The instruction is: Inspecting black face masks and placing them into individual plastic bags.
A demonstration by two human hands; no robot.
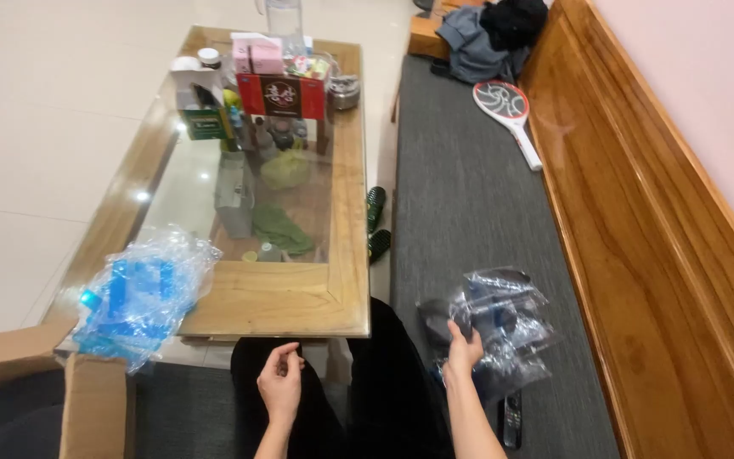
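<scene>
Counter [333,289] sat left of the bench cushion [469,212]. Crumpled plastic wrap [142,293] lay on the counter's near-left corner, boxes [278,81] at its far end. Racket [507,115] lay far on the cushion, plastic bag [503,327] near, cardboard box [87,399] near-left.

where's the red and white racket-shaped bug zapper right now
In the head view, the red and white racket-shaped zapper lies far right on the grey bench cushion, against the wooden backrest, near dark clothes.

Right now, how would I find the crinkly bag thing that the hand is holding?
Start at the long grey bench cushion beside the glass-topped wooden table. At its near end, the right hand grips a clear plastic bag with dark things inside. The other crinkly plastic, on the table's near left corner, is blue; this one looks grey-black.
</scene>
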